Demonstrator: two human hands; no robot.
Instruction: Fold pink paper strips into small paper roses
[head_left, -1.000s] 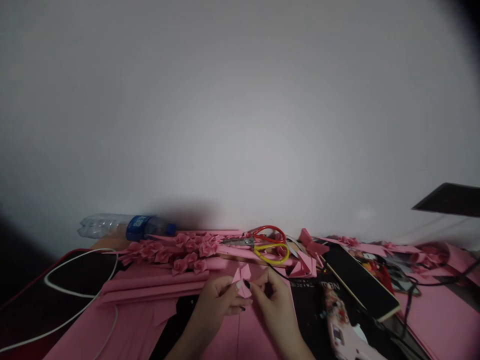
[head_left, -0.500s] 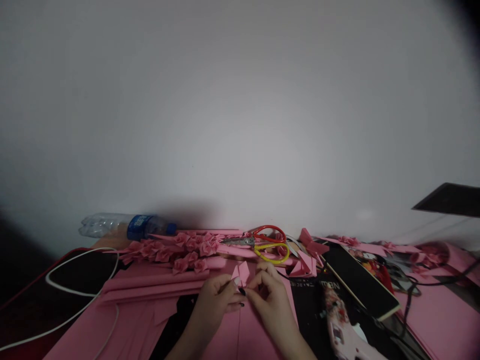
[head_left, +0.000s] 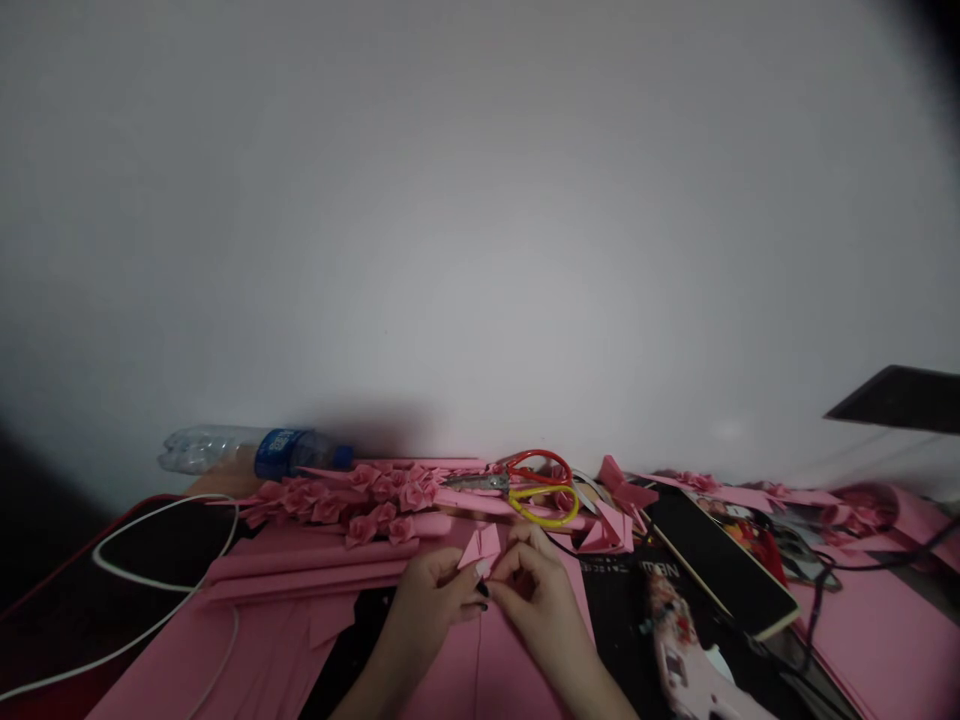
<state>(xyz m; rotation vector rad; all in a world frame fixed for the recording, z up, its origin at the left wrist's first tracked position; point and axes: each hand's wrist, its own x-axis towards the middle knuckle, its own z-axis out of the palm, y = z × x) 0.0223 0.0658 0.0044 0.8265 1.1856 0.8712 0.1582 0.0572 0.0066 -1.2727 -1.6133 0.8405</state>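
A small piece of folded pink paper (head_left: pixel 481 545) is held between my two hands, its pointed flaps facing up. My left hand (head_left: pixel 433 598) pinches it from the left and below, fingers curled. From the right, my right hand (head_left: pixel 534 583) pinches its lower right edge between thumb and fingertips. The fingers hide the paper's lower part. Beneath both hands lies a pink paper sheet (head_left: pixel 480 670). Just beyond them rest scissors (head_left: pixel 544 490) with one red and one yellow handle. Folded pink paper pieces (head_left: pixel 611 528) lie to the right of the scissors.
Pink paper roses (head_left: pixel 379 500) and rolled paper (head_left: pixel 315 575) lie on the left, before a plastic bottle (head_left: pixel 281 453) on its side. A white cable (head_left: pixel 142 585) loops at far left. On the right are a phone (head_left: pixel 724 560) and a pink glue gun (head_left: pixel 686 655). A wall stands behind.
The folded paper has tilted slightly to the left between my fingers, and its flaps show at a different angle. My hands have shifted only a little; everything else stays put.
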